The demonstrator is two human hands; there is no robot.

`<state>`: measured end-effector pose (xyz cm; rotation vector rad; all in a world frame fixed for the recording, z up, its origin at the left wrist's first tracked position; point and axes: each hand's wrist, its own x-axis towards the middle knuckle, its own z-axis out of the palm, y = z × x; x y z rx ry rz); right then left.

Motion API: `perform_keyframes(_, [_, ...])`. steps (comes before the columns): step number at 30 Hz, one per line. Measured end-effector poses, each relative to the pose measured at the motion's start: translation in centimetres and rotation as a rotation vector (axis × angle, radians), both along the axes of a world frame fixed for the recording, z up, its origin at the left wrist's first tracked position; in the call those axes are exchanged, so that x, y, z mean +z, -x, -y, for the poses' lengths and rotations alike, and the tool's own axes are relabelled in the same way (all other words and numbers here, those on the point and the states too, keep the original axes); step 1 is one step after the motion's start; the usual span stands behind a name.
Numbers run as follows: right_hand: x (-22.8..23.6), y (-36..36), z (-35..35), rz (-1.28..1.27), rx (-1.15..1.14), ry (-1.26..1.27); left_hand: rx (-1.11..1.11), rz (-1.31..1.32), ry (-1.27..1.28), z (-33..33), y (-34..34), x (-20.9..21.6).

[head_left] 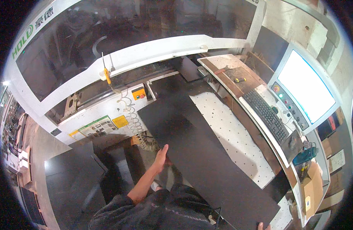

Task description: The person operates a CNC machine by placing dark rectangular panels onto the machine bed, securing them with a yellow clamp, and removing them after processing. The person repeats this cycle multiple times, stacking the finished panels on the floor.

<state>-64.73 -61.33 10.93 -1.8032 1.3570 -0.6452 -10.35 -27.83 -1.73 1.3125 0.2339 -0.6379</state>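
A long dark board (pixel 207 157) lies slantwise in front of me, from the machine at the far side down to the lower right. My left hand (pixel 161 160) is closed on its left edge, thumb on top and the other fingers hidden beneath. At its near right corner, the fingertips of my right hand (pixel 264 226) grip the edge; the rest of that hand is out of the picture. Under the board is a white table with small holes (pixel 226 130). Another dark board (pixel 188 69) lies farther off by the machine opening.
The white machine (pixel 157 50) with a dark window spans the far side. To the right are a keyboard (pixel 263 115), a monitor (pixel 307 86) and a teal bottle (pixel 305 156). A coiled hose (pixel 130 115) hangs left of the board. Dark boards (pixel 75 180) are stacked at lower left.
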Motion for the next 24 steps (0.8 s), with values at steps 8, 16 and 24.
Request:
perform_keyframes(8, [1.0, -1.9, -5.9, 0.055, -0.149, -0.093, -0.051, 0.152, -0.03, 6.3, -1.6, 0.2])
perform_keyframes(16, [-6.8, -8.4, -4.6, 0.034, -0.164, -0.125, -0.344, 0.251, -0.038, 6.8, -3.6, 3.9])
perform_keyframes(24, [-9.4, -21.2, -6.5, 0.285, -0.137, -0.182, -0.363, 0.369, -0.058, 7.2, -1.4, 2.8])
